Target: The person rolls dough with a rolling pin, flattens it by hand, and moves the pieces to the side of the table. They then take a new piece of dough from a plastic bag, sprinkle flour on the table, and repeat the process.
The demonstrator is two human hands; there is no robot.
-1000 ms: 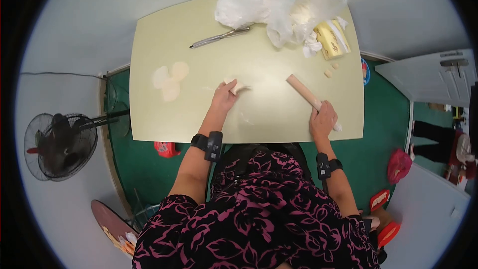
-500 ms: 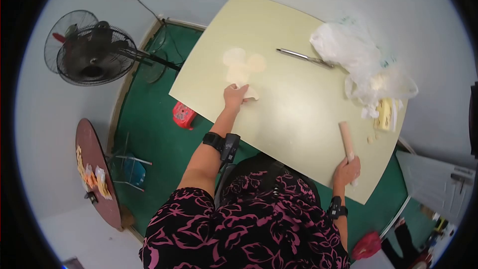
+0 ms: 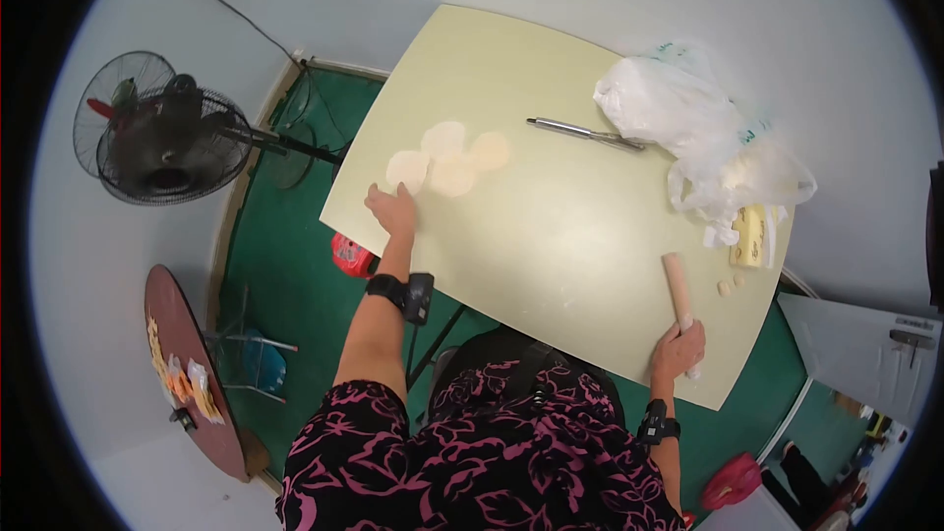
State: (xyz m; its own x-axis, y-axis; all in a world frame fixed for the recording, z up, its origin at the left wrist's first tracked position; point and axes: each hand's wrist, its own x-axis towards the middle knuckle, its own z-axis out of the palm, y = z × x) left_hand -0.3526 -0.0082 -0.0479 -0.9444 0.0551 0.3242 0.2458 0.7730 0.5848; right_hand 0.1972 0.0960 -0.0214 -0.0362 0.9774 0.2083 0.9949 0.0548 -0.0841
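My left hand point(image 3: 393, 209) is at the table's left side, fingers apart, by the lower edge of a thin round dough wrapper point(image 3: 406, 169). Three more flat dough wrappers point(image 3: 453, 176) lie just beyond it, close together and partly overlapping. At the right front, my right hand point(image 3: 678, 351) is wrapped round the near end of a wooden rolling pin point(image 3: 677, 285), which rests on the tabletop. Two small dough pieces point(image 3: 725, 288) sit to the right of the pin.
A long metal utensil point(image 3: 585, 132) lies on the pale yellow table point(image 3: 560, 226). White plastic bags point(image 3: 664, 103) and a yellow tissue pack point(image 3: 749, 236) are at its right back. A standing fan point(image 3: 172, 143) is beyond the left edge; a red stool point(image 3: 351, 254) shows below.
My left hand has moved left and laid down the wrapper it held, which now lies flat left of the others. My right hand stays on the rolling pin. The view has shifted slightly.
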